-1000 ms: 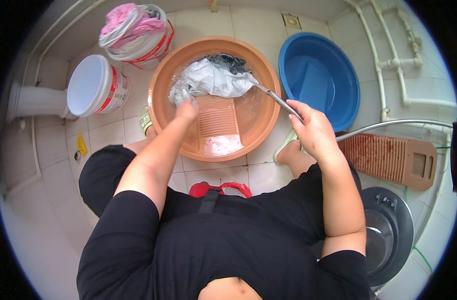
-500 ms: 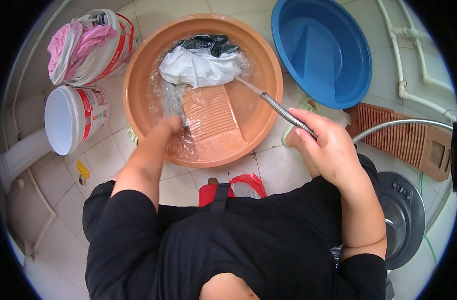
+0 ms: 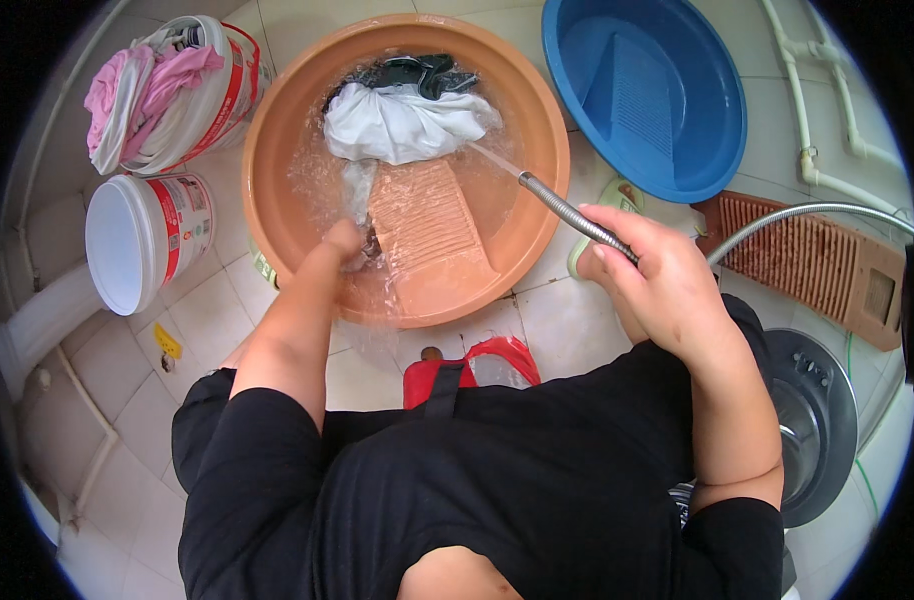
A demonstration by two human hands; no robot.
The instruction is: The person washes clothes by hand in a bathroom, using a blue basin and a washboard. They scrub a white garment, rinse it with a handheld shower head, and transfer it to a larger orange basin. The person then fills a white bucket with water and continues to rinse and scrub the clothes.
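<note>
A large orange basin [image 3: 259, 150] holds churned, splashing water. Its built-in ribbed washboard [image 3: 427, 215] slopes up from the near side. White cloth [image 3: 402, 122] puffs up at the far side, with dark clothing [image 3: 417, 73] behind it. My left hand [image 3: 347, 243] is in the basin by the washboard's left edge; splashing and blur hide its fingers and anything in them. My right hand [image 3: 667, 290] is closed around a flexible metal hose [image 3: 577, 218], whose tip points over the basin's right rim and sends a water jet at the white cloth.
A blue basin [image 3: 717, 120] stands at the far right, above a brown washboard [image 3: 777, 250]. A bucket of pink and white clothes [image 3: 222, 90] and a white bucket [image 3: 182, 225] are at the left. A dark round tub [image 3: 827, 430] sits by my right arm.
My left hand has shifted slightly within the basin, and water now splashes over the near rim. My right hand keeps its grip on the hose, and the jet still runs.
</note>
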